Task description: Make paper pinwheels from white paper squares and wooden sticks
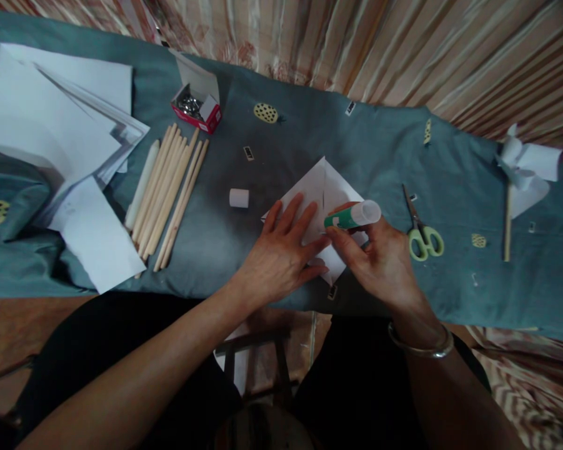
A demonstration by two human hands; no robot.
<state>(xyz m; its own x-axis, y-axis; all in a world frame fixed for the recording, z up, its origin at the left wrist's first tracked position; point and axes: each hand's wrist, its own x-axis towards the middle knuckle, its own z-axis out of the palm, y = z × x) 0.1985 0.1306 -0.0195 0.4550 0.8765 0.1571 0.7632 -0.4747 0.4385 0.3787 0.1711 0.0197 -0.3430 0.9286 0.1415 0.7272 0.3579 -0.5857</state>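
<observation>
no legible text, lettered patches (248,154) on tablecloth (215,250) too small, markings (336,221) on green glue stick (349,217) unreadable

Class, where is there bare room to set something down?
Bare cloth lies between the scissors and pinwheel, and beyond the paper square towards the curtain. It is crowded at left, with papers, wooden sticks and the red box, and around the left hand and right hand.
</observation>
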